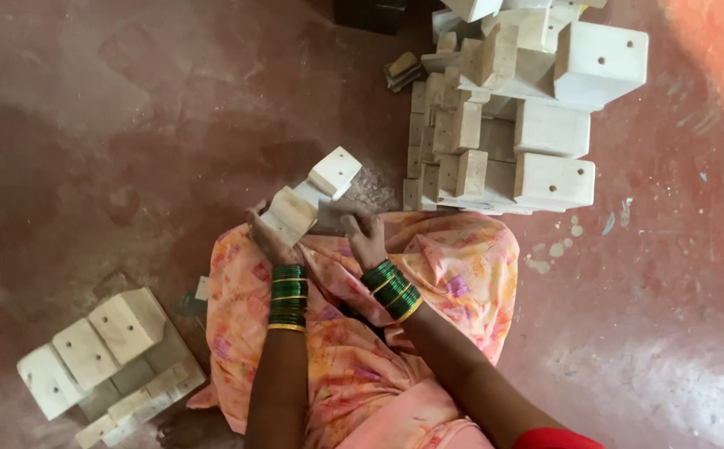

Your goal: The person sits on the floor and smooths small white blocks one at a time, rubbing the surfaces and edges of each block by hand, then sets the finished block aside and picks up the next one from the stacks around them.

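Wooden piece (pixel 308 195): pale, two square-ended blocks joined by a narrower bar, held over the patterned cloth (pixel 453 266) on the person's lap, tilted up and away, apparently to keep it braced for work.
Left hand (pixel 266 237): clamped around the piece's near block, steadying it.
Right hand (pixel 368 241): fingers curled on the cloth just right of the piece; what it grips, if anything, is unclear.
Large stack (pixel 503 116): drilled blocks piled beyond the piece.
Small pile (pixel 104 357): similar blocks, left of the lap.
Floor (pixel 129 125): dusty red.

No packages, labels, signs or screens anywhere in view
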`<state>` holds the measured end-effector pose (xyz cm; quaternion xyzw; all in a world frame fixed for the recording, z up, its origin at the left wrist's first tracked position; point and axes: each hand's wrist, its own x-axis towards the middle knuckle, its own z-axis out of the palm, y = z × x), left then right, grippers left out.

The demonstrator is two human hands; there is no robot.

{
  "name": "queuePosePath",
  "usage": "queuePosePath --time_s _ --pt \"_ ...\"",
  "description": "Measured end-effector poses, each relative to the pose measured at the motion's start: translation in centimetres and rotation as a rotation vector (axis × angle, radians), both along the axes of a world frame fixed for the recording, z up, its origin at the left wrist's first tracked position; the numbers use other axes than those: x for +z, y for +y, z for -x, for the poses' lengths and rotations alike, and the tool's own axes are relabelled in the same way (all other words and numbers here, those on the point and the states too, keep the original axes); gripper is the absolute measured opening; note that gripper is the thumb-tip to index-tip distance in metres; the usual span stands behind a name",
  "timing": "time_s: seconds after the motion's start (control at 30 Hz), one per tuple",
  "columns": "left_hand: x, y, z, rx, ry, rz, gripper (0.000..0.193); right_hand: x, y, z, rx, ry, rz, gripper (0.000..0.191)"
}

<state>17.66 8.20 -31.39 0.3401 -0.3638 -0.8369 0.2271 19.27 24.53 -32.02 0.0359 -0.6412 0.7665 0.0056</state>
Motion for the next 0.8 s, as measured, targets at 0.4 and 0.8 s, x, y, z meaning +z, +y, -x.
queuePosePath --time_s 0.4,0.8 --pt "-0.5 0.7 -1.3 -0.132 0.161 0.195 0.033 2.0 -2.6 -4.2 0.047 0.595 -0.788 0.047" --pt "-0.9 1.4 -1.2 -0.085 0.045 0.34 0.029 2.0 -1.9 -2.8 0.099 0.425 -0.691 0.062"
